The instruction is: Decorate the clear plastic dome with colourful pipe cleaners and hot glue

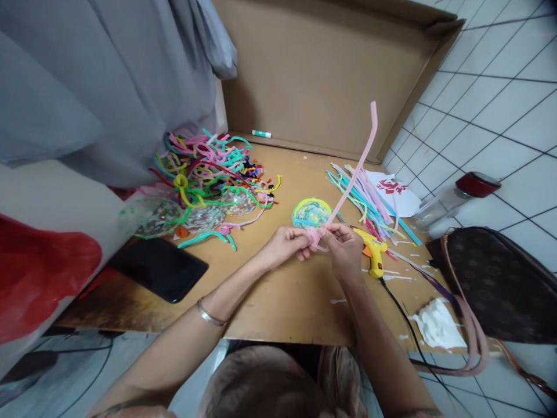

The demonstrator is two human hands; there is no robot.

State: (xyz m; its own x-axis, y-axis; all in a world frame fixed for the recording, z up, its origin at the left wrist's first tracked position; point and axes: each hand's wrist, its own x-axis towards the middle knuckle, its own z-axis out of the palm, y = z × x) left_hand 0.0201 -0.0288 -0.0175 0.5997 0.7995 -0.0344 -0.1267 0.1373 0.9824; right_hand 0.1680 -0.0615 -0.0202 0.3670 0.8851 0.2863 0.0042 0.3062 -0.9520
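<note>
Head view: a pink pipe cleaner is pinched at its coiled lower end by the fingers of the left hand and right hand, above the wooden table. A yellow glue gun is lying just beside the right hand. 1 black phone is placed well apart, left.

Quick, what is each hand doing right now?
Left hand: closed on the pink pipe cleaner coil.
Right hand: closed on the same coil, its long pink end sticking up.

White tiled floor, brown cardboard sheet upright behind wooden tabletop.
</note>
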